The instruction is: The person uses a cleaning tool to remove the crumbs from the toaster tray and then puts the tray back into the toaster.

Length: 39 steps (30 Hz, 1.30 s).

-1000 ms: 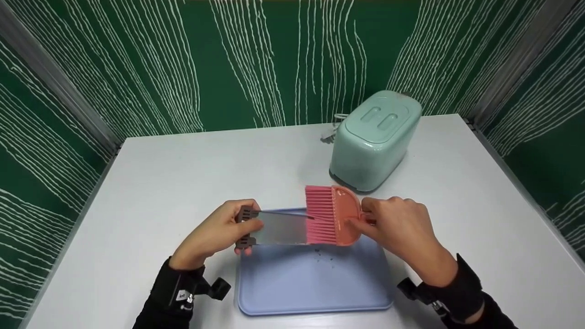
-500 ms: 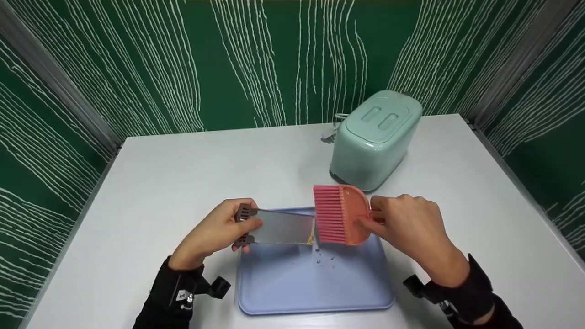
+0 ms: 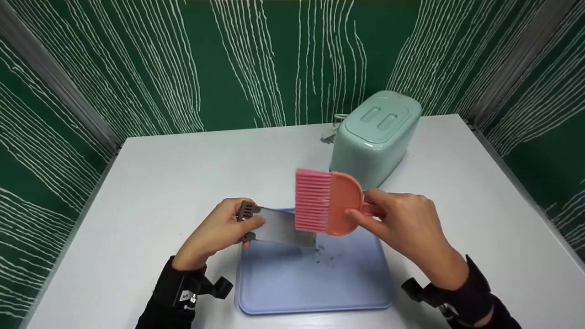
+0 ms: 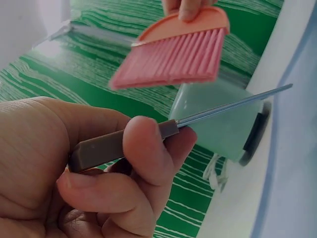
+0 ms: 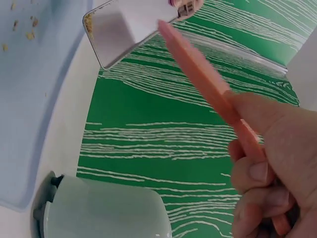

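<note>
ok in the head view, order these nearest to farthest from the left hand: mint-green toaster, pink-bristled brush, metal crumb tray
1. metal crumb tray: gripped in the left hand
2. pink-bristled brush: to the right, held by the right hand
3. mint-green toaster: farther back, on the right

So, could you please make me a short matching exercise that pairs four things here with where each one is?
1. Brush
2. Toaster
3. Metal tray
4. Blue tray

A. In the left hand
B. Lying on the white table, with crumbs on it
C. In the right hand
D. Standing farther back, before the green wall

Pairs: 1-C, 2-D, 3-A, 4-B
</note>
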Each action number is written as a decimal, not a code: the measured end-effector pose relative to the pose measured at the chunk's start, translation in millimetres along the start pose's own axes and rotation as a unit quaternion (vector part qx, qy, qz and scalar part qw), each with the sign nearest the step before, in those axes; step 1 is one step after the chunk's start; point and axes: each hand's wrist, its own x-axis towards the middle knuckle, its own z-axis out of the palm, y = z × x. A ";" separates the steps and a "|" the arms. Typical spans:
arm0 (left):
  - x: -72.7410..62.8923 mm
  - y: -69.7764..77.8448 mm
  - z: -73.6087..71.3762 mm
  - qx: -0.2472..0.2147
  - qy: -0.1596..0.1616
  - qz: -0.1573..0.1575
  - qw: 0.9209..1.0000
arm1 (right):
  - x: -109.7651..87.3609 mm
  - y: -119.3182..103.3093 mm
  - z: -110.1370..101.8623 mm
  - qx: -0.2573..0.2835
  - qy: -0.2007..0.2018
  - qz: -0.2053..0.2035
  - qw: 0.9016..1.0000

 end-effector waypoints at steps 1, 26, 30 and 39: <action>0.1 -0.1 0.9 0.002 0.003 0.001 1.000 | -0.1 -1.3 2.5 0.004 0.012 -0.017 1.000; 0.3 0.2 4.8 -0.001 0.014 0.005 1.000 | -1.5 -11.3 24.2 -0.002 0.043 -0.190 0.981; -0.1 0.8 3.8 0.012 0.021 0.009 1.000 | -0.7 -8.0 22.1 -0.010 0.038 -0.201 0.979; -1.5 2.9 2.4 0.016 0.023 0.002 1.000 | -1.1 -1.9 18.5 -0.038 0.017 -0.205 0.978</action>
